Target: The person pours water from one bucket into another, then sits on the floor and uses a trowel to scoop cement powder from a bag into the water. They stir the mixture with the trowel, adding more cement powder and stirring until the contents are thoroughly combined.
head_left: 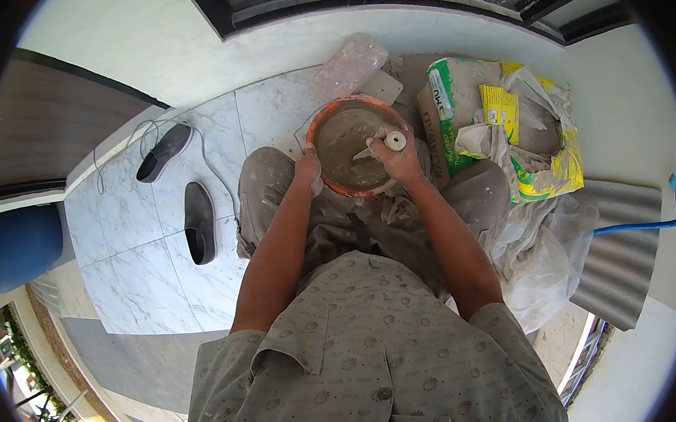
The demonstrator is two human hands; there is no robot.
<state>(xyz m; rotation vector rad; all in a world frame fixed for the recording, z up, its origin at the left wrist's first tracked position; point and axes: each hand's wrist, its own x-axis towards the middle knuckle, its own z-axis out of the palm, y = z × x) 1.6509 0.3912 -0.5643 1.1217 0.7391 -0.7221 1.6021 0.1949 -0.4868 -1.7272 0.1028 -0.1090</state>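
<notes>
An orange-rimmed bucket (313, 126) stands between my knees, with wet grey-brown mortar (346, 129) inside. My left hand (309, 172) is closed on its rim at the near left side. Over the near right part of the bucket, my right hand (398, 161) is wrapped round the handle of a trowel (395, 140). The round handle end points up at me. Part of the trowel's blade shows beside my fingers, low over the mortar; its tip cannot be made out clearly.
An open green and yellow bag of powder (570, 139) stands right of the bucket. A dusty block (350, 63) lies beyond it. Two dark shoes (199, 223) and a cable (209, 161) lie on the left tiles. Crumpled plastic (546, 264) and a corrugated sheet (619, 248) are at right.
</notes>
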